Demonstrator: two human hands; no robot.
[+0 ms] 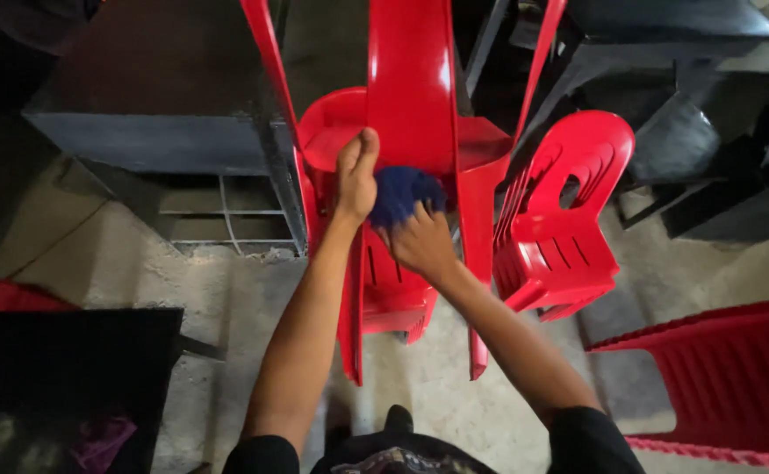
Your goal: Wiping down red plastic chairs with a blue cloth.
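Far left: red edge low on the floor, a black slab below it with a purple scrap on top. Above that, a dark table with a wire rack under it.

Centre: red plastic chair, tipped so its legs hang toward the camera; it fills the middle of the view, over bare concrete floor.

Left hand: fingers curled shut around the chair's edge, thumb up, gripping the plastic. Forearm runs straight up from the bottom of frame.

Blue cloth: bunched into a wad, pressed against the chair surface, just right of the left hand and touching it or nearly so.

Right hand: directly below the cloth, fingers closed over its lower edge, holding it against the chair. Fingertips hidden by the cloth, so exact grip can't be told.

Right of centre: second red chair, lying tilted on the floor, slotted back and oval cutout facing the camera, close beside the held chair.

Upper right: dark furniture, black and poorly lit; details unreadable.

Far right, low: ribbed red panel, cut off by the frame edge.

Bottom edge: dark sleeves and shirt of the person.
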